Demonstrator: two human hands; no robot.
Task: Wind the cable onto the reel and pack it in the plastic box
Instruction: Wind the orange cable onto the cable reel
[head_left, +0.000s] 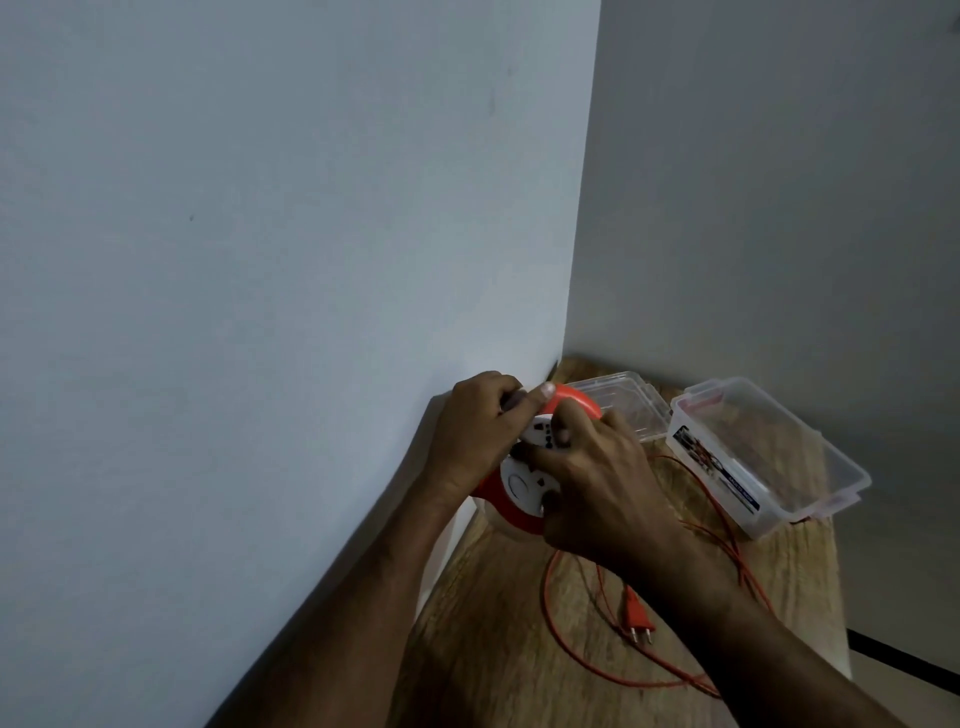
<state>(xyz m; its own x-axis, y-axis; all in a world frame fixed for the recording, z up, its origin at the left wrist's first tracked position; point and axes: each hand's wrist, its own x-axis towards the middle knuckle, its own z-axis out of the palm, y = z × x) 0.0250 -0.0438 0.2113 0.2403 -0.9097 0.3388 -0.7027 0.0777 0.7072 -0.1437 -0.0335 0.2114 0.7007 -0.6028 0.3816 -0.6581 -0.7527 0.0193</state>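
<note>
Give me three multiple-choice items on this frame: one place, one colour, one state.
1. Where does the plug lie?
A. in the plastic box
B. on the table, near the right forearm
C. in the left hand

2. What colour is the cable?
A. orange-red
B. black
C. white

3. How is the plastic box?
A. lid shut
B. open, nothing in it
C. open, reel inside

Key: 1 B, the plug rests on the wooden table; 2 A, loose orange-red loops show; 3 B, its lid lies apart and both hands hold the reel.
</note>
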